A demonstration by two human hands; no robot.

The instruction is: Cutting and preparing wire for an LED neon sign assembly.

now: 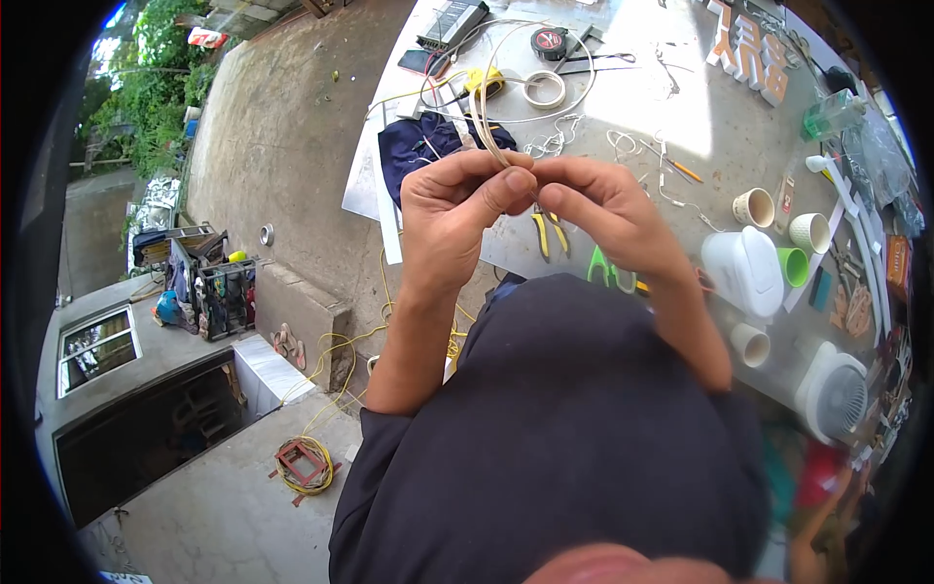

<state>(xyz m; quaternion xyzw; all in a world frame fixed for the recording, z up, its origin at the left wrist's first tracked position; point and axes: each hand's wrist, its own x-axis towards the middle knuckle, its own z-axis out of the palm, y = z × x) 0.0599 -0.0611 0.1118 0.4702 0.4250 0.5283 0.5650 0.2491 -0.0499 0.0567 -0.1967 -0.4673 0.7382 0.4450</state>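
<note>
Above the near edge of the table, my left hand (446,212) is closed, thumb against the fingers, on a pale thin cable (479,119). Several strands of it rise from the grip, and one sweeps out in a wide loop over the table. My right hand (611,212) meets it at the fingertips, closed in a pinch by the cable's end, which the fingers mostly hide. Just below the hands lie pliers with yellow handles (552,236) and green-handled scissors (605,268). Dark blue cloth (413,146) lies beyond my left hand.
A roll of tape (544,90), a tape measure (550,42) and a pencil (685,171) lie on the table (623,107). To the right stand cups (753,207), a white container (742,268) and a white fan (835,391). A yellow cord coil (305,465) sits on the floor at left.
</note>
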